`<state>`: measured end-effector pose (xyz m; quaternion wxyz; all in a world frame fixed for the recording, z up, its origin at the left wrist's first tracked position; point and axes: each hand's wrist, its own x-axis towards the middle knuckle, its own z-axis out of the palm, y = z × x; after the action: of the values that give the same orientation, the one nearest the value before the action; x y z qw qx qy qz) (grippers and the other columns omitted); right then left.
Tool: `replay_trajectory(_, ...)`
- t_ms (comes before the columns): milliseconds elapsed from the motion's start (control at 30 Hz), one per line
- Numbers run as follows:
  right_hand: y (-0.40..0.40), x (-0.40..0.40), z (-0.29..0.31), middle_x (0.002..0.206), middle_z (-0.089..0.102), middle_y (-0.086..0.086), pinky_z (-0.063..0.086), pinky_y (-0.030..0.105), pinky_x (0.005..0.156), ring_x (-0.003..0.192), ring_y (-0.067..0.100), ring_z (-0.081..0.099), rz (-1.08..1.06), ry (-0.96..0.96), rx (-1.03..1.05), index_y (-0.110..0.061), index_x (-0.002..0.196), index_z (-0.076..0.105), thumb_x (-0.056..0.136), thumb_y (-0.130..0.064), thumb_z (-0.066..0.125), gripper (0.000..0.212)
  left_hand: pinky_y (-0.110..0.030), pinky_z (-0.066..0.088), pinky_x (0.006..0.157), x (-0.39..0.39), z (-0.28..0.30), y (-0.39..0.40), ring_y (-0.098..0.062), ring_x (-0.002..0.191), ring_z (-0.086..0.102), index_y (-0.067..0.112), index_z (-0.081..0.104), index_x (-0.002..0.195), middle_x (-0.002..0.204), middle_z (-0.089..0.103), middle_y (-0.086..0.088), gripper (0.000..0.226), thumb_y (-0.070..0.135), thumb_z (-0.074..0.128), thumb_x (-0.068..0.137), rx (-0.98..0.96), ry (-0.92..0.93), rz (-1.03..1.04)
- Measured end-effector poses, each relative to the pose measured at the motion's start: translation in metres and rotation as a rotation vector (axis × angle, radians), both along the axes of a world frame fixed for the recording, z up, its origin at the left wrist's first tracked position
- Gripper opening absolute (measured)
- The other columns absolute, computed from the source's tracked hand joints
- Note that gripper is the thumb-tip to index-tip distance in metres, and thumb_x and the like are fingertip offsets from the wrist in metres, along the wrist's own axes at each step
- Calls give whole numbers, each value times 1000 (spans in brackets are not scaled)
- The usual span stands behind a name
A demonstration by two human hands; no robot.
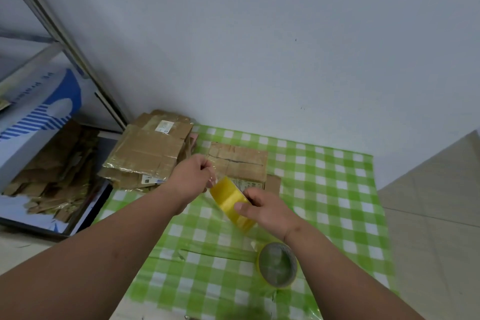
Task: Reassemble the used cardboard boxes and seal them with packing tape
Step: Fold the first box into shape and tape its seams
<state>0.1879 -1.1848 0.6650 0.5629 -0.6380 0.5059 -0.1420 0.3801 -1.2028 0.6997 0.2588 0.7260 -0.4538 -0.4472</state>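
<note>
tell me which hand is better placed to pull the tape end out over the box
Left. The left hand already pinches the tape's free end, nearest the box, while the right hand holds the yellow tape roll.

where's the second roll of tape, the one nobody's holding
In the head view the spare tape roll lies on the green checked cloth, low and right of centre, just beside the right forearm.

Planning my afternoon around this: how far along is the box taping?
Early. One box stands assembled on the green checked cloth. The right hand holds the yellow tape roll while the left hand pulls its free end. A stack of flattened boxes still waits.
</note>
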Motion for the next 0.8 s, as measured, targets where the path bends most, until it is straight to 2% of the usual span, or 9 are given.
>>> replay_trajectory(100, -1, -5, -2, 78, 55, -5, 46, 36, 76, 77, 16, 54, -52, -2, -3, -20, 81, 57, 95, -37, 59, 22, -30, 50, 66, -9, 7, -10, -17, 71, 60, 16, 57, 86, 80, 64, -3, 15, 12, 50, 99, -94, -82, -17)
replay_trajectory(200, 2, -12, -2, 77, 55, -5, 44, 21, 66, 71, 8, 53, -186, -43, 18, -10, 93, 59, 98, -34, 56, 24, -28, 44, 60, -20, 8, -23, -18, 72, 59, 19, 55, 84, 81, 64, -3, 16, 14, 51, 99, -137, -129, -88)
replay_trajectory(367, 11, -21, -19, 76, 59, -3, 47, 27, 66, 69, 11, 55, -391, -95, 93, -11, 89, 60, 95, -48, 57, 38, -24, 43, 57, -39, 11, -49, -15, 67, 56, 19, 58, 84, 76, 62, 1, 14, 15, 55, 97, -187, -225, -196)
replay_trajectory(433, 15, -26, -28, 81, 68, -4, 52, 33, 76, 76, 14, 63, -477, -122, 150, -18, 90, 66, 92, -55, 58, 37, -26, 48, 61, -45, 11, -61, -15, 66, 57, 21, 59, 81, 77, 65, 0, 15, 14, 57, 95, -155, -219, -284)
replay_trajectory(500, 18, -29, -36, 84, 72, -5, 54, 36, 82, 82, 15, 67, -542, -221, 250, -23, 91, 70, 93, -48, 61, 27, -35, 53, 70, -48, 9, -74, -19, 67, 58, 23, 60, 77, 76, 66, -3, 20, 9, 59, 92, -89, -174, -371)
replay_trajectory(567, 20, -30, -41, 90, 74, -1, 53, 40, 87, 87, 20, 68, -606, -296, 339, -20, 91, 72, 92, -40, 66, 21, -34, 54, 69, -51, 9, -86, -18, 66, 56, 17, 62, 79, 77, 63, -5, 21, 0, 59, 91, -4, -89, -437)
replay_trajectory(667, 19, -32, -43, 78, 70, -1, 50, 31, 71, 77, 21, 62, -671, -359, 426, -16, 83, 69, 88, -21, 69, 7, -27, 56, 70, -52, 9, -108, -16, 72, 55, 10, 65, 87, 83, 58, -5, 17, -5, 62, 90, 97, 7, -495)
replay_trajectory(733, 18, -33, -43, 71, 62, 3, 43, 30, 68, 71, 22, 56, -701, -377, 461, -14, 78, 63, 73, -27, 74, 18, -27, 57, 69, -53, 7, -122, -16, 72, 56, 9, 66, 87, 83, 56, -5, 18, -8, 61, 90, 131, 8, -519)
replay_trajectory(800, 18, -32, -45, 76, 58, 10, 42, 33, 68, 71, 23, 54, -732, -437, 494, -11, 84, 62, 64, -28, 73, 29, -27, 56, 67, -53, 2, -130, -15, 70, 56, 9, 65, 90, 82, 57, -5, 18, -8, 59, 90, 178, -9, -541)
